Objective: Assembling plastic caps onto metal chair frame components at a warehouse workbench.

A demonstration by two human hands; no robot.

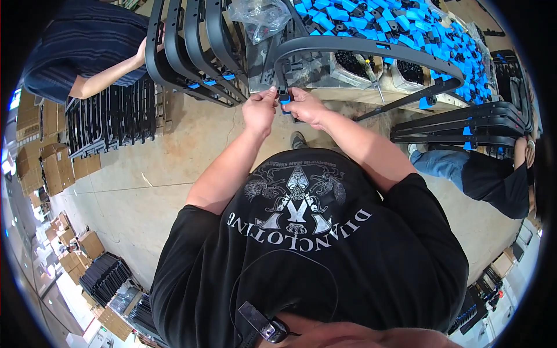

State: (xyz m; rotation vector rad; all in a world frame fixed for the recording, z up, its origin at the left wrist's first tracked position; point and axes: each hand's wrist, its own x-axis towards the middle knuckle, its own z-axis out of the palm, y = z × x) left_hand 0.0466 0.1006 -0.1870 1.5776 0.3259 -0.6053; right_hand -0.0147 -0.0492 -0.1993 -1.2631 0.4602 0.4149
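The blue fitting [285, 100] sits at the end of the bent black frame [371, 44], just off the near edge of the counter [342, 94]. The right hand [307, 108] pinches the fitting; the left hand [259, 111] looks clamped on the frame's end (exact contact is unclear). Should either grip slacken, the frame's long, unsupported-looking side could swing, shaking the fitting loose onto the floor [191, 145].

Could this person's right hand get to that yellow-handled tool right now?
Probably yes: the yellow-handled tool lies off to the right hand's right, with no visible barrier between them, though that hand would likely first let go of the blue piece.
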